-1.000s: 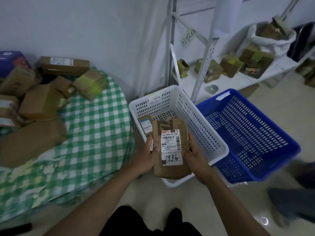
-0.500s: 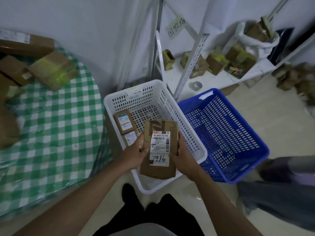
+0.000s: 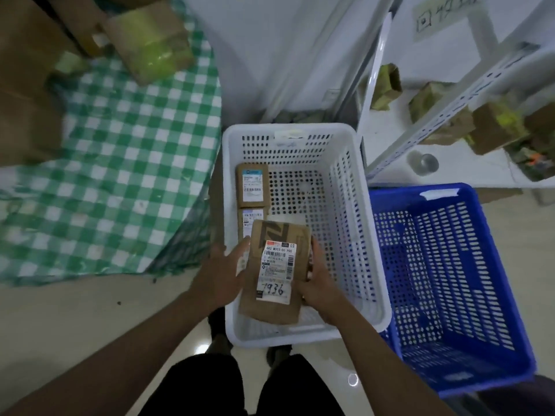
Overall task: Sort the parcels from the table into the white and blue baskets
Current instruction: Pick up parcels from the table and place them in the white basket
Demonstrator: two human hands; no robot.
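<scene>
I hold a brown cardboard parcel point(image 3: 277, 271) between both hands over the near end of the white basket point(image 3: 357, 235), its label with the handwritten "1936" facing up. My left hand point(image 3: 222, 271) lies along its left edge with fingers fairly straight; my right hand point(image 3: 315, 280) grips the right edge, fingers curled round it. The parcel covers part of a second small labelled parcel point(image 3: 251, 219) on the basket floor; a third point(image 3: 252, 185) lies just beyond it. The blue basket point(image 3: 450, 295) stands touching the white one's right side. On the checked surface point(image 3: 126, 175), the remaining parcels point(image 3: 150, 40) are blurred and cut off at the frame's edge.
</scene>
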